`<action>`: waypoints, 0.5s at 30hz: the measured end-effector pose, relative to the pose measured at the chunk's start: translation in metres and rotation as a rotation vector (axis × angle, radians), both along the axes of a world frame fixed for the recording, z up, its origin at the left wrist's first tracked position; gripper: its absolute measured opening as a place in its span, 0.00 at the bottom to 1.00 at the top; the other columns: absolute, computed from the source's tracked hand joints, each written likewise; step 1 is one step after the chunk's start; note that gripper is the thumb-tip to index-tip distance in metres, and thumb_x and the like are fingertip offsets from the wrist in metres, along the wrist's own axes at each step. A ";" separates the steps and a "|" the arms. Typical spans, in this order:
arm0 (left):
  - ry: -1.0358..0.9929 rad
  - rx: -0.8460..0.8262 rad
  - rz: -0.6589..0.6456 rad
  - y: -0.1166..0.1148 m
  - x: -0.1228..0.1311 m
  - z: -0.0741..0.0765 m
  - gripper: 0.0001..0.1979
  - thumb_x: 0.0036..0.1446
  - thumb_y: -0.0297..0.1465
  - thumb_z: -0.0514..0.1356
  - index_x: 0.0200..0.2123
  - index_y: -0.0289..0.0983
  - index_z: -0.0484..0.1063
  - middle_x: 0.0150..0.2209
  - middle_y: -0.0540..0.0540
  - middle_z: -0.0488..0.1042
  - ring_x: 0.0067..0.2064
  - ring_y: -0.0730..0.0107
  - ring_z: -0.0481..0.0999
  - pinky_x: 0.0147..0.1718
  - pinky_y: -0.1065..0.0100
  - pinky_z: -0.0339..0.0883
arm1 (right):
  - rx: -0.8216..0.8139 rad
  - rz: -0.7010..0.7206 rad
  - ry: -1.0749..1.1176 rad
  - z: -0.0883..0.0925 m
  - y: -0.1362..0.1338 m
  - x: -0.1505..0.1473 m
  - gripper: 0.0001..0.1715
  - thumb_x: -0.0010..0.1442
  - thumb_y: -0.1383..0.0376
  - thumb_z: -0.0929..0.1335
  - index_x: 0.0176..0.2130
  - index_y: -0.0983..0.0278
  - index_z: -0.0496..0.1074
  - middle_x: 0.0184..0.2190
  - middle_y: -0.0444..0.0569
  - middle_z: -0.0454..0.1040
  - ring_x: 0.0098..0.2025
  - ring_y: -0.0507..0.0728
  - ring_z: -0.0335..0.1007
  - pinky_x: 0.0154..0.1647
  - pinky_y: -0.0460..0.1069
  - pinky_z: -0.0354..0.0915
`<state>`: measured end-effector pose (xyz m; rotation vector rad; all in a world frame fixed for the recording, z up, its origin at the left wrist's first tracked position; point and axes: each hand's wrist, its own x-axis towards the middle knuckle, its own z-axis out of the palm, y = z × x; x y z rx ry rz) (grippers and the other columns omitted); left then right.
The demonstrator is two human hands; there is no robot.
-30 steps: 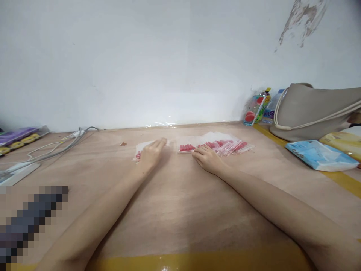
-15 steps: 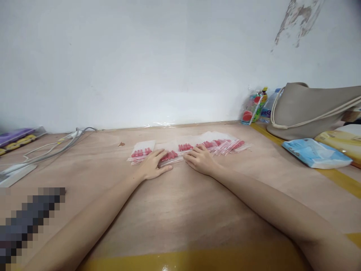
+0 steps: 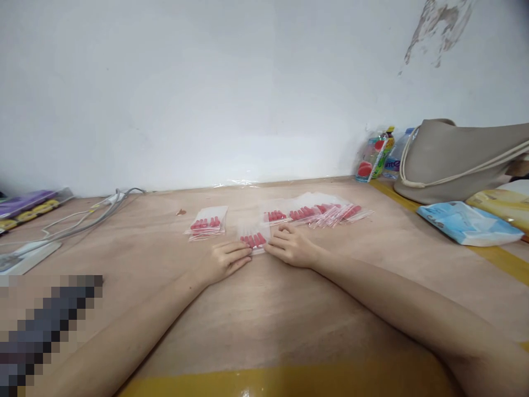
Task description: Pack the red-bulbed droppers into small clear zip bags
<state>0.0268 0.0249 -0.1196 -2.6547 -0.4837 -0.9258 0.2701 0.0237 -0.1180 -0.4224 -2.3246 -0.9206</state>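
Observation:
Between my hands a small clear plastic bag [image 3: 251, 231] with several red pieces inside lies on the table. My left hand [image 3: 223, 262] pinches its lower left corner, fingers together and thumb beneath. At the lower right edge my right hand [image 3: 293, 248] closes its fingertips on the same bag, with the index finger bent. To the left sits a neat stack of similar bags [image 3: 209, 219]. Behind my right hand, more such bags [image 3: 326, 209] lie in an overlapping, fanned row. What the red pieces are is too small to tell.
On the right are a blue-white soft pack [image 3: 469, 223], a yellow pack [image 3: 502, 201], a grey bag [image 3: 458, 160] and bottles [image 3: 374, 157] by the wall. Cables [image 3: 109, 207], a white power strip [image 3: 35, 256] and a purple-yellow packet [image 3: 31, 207] lie left.
The bag between my hands has come nearer to me, away from the row. Both hands have drawn back slightly, and my left fingers have moved from on top of it to its corner.

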 end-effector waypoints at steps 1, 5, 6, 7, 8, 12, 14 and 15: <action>0.008 0.020 -0.025 -0.005 0.003 0.001 0.08 0.56 0.29 0.58 0.40 0.38 0.73 0.38 0.48 0.77 0.39 0.71 0.76 0.42 0.69 0.71 | -0.008 0.004 0.003 0.000 -0.008 0.005 0.12 0.61 0.72 0.59 0.30 0.64 0.69 0.24 0.43 0.68 0.30 0.50 0.59 0.40 0.50 0.53; 0.019 0.048 -0.084 -0.014 0.020 0.004 0.07 0.57 0.28 0.57 0.39 0.37 0.73 0.36 0.48 0.77 0.38 0.71 0.76 0.40 0.69 0.71 | -0.045 -0.021 0.020 -0.001 -0.028 0.028 0.10 0.59 0.72 0.61 0.30 0.65 0.69 0.22 0.43 0.67 0.28 0.50 0.57 0.39 0.50 0.54; 0.020 0.035 -0.091 -0.014 0.026 0.004 0.07 0.57 0.28 0.57 0.39 0.37 0.73 0.36 0.48 0.77 0.38 0.71 0.76 0.40 0.70 0.71 | -0.061 -0.036 0.018 -0.001 -0.030 0.033 0.10 0.59 0.73 0.61 0.30 0.65 0.69 0.22 0.43 0.67 0.28 0.50 0.57 0.39 0.50 0.54; 0.022 0.016 -0.091 -0.014 0.031 0.004 0.07 0.57 0.29 0.56 0.38 0.37 0.73 0.36 0.48 0.77 0.37 0.72 0.76 0.39 0.70 0.71 | -0.079 -0.052 0.020 -0.002 -0.030 0.036 0.11 0.60 0.73 0.60 0.29 0.65 0.69 0.22 0.43 0.67 0.28 0.50 0.57 0.40 0.50 0.54; 0.024 -0.003 -0.085 -0.014 0.036 0.004 0.06 0.58 0.29 0.56 0.37 0.37 0.73 0.36 0.48 0.77 0.37 0.71 0.76 0.39 0.70 0.70 | -0.098 -0.069 0.027 -0.003 -0.030 0.038 0.12 0.60 0.73 0.60 0.28 0.65 0.68 0.21 0.44 0.67 0.28 0.50 0.57 0.40 0.50 0.54; 0.020 -0.031 -0.026 -0.012 0.053 0.003 0.07 0.58 0.33 0.56 0.35 0.37 0.72 0.36 0.47 0.76 0.38 0.70 0.75 0.38 0.68 0.69 | -0.149 -0.098 0.065 -0.005 -0.027 0.038 0.13 0.59 0.72 0.60 0.26 0.65 0.67 0.22 0.44 0.67 0.28 0.51 0.57 0.40 0.51 0.53; 0.005 -0.004 -0.005 -0.012 0.059 0.001 0.07 0.58 0.32 0.56 0.35 0.36 0.72 0.36 0.47 0.76 0.37 0.69 0.75 0.38 0.68 0.69 | -0.163 -0.094 0.073 -0.005 -0.025 0.034 0.12 0.59 0.71 0.60 0.26 0.65 0.67 0.22 0.45 0.68 0.28 0.51 0.58 0.41 0.51 0.53; -0.006 0.016 0.003 -0.012 0.062 0.000 0.06 0.58 0.30 0.56 0.35 0.36 0.72 0.36 0.47 0.76 0.37 0.69 0.75 0.37 0.67 0.69 | -0.170 -0.092 0.079 -0.004 -0.024 0.033 0.12 0.59 0.71 0.60 0.26 0.65 0.67 0.21 0.45 0.68 0.27 0.51 0.58 0.42 0.52 0.52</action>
